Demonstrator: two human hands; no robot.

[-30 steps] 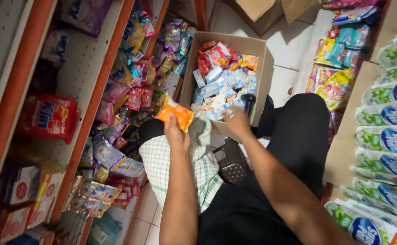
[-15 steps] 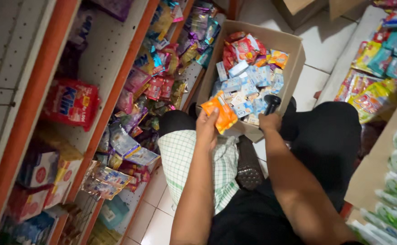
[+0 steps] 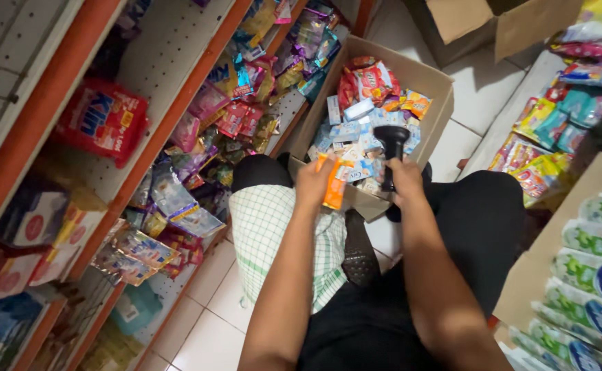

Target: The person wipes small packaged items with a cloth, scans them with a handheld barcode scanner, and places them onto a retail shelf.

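Shop shelving (image 3: 143, 75) crowded with hanging sachets fills the left; beside it the left hand (image 3: 312, 184) pinches an orange packet (image 3: 333, 192), the right hand (image 3: 405, 180) clasps a black scanner (image 3: 390, 148) just beside it, and a cardboard box (image 3: 421, 79) beyond looks mostly full, so much seems left.

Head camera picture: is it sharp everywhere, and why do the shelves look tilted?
Head view: the left hand with its orange packet is slightly motion-blurred; the right hand and black scanner look crisper. The shelves lean diagonally from the tilted, wide-angle camera. Lighting is soft, dimmer at bottom left.
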